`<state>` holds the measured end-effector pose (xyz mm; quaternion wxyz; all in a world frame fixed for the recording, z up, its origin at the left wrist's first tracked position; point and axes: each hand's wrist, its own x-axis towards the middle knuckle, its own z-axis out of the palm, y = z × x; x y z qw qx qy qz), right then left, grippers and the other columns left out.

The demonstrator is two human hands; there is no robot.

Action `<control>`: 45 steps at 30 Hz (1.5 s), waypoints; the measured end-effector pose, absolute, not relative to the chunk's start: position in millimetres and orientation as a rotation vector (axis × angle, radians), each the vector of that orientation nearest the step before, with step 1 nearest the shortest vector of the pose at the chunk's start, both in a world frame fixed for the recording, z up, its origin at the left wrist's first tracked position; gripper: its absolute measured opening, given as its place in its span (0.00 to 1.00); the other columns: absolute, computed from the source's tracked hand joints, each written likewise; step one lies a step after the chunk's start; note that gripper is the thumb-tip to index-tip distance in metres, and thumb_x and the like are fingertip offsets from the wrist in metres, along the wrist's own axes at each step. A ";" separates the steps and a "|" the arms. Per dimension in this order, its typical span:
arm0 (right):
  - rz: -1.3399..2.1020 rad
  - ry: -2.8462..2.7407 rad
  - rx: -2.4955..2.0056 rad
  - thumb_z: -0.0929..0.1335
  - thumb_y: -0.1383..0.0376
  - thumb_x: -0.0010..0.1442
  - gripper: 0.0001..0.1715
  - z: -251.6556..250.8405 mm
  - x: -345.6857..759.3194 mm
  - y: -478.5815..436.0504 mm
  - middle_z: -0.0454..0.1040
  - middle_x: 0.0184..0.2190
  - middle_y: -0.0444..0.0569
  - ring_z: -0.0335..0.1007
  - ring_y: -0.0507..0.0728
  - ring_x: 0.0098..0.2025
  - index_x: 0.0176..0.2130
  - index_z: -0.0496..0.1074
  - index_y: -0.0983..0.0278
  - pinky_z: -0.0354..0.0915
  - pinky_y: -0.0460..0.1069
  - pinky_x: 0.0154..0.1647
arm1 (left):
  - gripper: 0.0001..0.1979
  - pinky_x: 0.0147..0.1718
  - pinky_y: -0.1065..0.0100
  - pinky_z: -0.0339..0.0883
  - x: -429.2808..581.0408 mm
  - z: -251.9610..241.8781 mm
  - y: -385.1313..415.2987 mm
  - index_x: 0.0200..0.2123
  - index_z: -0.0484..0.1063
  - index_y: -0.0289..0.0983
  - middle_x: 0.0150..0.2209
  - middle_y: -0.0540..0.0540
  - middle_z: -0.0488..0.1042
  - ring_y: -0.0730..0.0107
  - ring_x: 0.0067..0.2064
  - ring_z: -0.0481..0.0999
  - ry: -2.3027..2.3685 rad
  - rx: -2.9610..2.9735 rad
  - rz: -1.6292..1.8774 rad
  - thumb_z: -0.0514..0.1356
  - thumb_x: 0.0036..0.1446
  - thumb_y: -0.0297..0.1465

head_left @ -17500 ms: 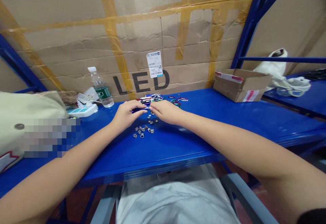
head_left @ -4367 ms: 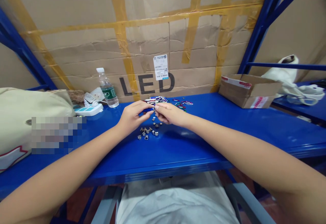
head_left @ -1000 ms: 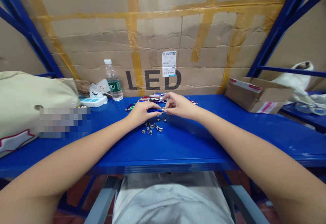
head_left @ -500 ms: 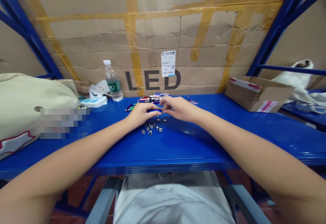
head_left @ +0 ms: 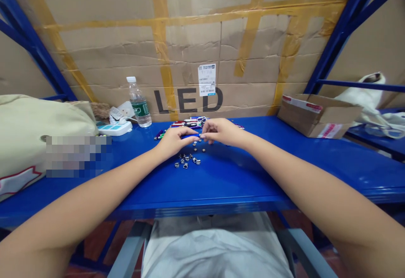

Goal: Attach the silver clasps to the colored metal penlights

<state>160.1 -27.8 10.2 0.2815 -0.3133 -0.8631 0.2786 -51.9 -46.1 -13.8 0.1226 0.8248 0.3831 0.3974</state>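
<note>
A slim blue pen (head_left: 190, 135) lies level between my two hands, just above the blue tabletop. My left hand (head_left: 172, 141) is closed round it, thumb and fingers pointing right. At the pen's right end, my right hand (head_left: 224, 133) pinches with thumb and forefinger; any small part held there is too small to make out. Closer to me lie several small shiny metal pieces (head_left: 186, 160), with a few smaller round bits (head_left: 203, 150) under the hands. Behind the fingers rests a pile of coloured pens (head_left: 185, 124), partly hidden by my right hand.
A water bottle (head_left: 139, 105) and a white power strip (head_left: 115, 128) stand at the back left. A cream bag (head_left: 44, 117) fills the left side. On the right sits an open cardboard box (head_left: 311, 115). Taped cardboard (head_left: 190, 67) walls the back; blue posts (head_left: 343, 37) flank it.
My right hand has turned slightly at the pen's end, its fingers shifting a little. The left hand keeps its hold. The whole view has drifted slightly.
</note>
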 end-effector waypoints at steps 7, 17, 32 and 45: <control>1.018 -2.341 -0.776 0.67 0.58 0.59 0.12 12.0 159.3 -36.8 0.72 0.24 0.43 0.67 0.49 0.25 0.30 0.68 0.65 0.64 0.46 0.29 | 0.13 0.38 0.66 0.71 -59.1 -12.2 -48.4 0.35 0.78 0.40 0.34 0.47 0.81 0.66 0.36 0.79 0.987 2.681 1.242 0.62 0.56 0.42; 0.871 -2.316 -0.732 0.56 0.57 0.67 0.19 8.8 152.0 -36.6 0.67 0.23 0.44 0.62 0.50 0.23 0.30 0.63 0.63 0.60 0.47 0.29 | 0.12 0.41 0.65 0.70 -56.7 -6.6 -51.3 0.36 0.77 0.39 0.36 0.45 0.80 0.66 0.38 0.78 1.048 2.698 1.380 0.62 0.56 0.41; 0.927 -2.285 -0.732 0.54 0.56 0.68 0.23 6.3 144.3 -43.8 0.62 0.15 0.39 0.56 0.47 0.18 0.28 0.63 0.64 0.56 0.43 0.23 | 0.14 0.37 0.66 0.65 -65.5 -1.8 -51.0 0.37 0.76 0.38 0.35 0.44 0.80 0.66 0.37 0.78 0.999 3.147 1.405 0.57 0.61 0.42; 0.487 -2.718 -1.738 0.69 0.58 0.54 0.15 34.8 229.5 3.1 0.73 0.29 0.47 0.67 0.52 0.26 0.39 0.73 0.65 0.60 0.46 0.26 | 0.14 0.43 0.64 0.68 -63.1 -2.6 -45.2 0.40 0.76 0.37 0.41 0.45 0.80 0.62 0.44 0.78 1.283 2.902 1.033 0.57 0.60 0.40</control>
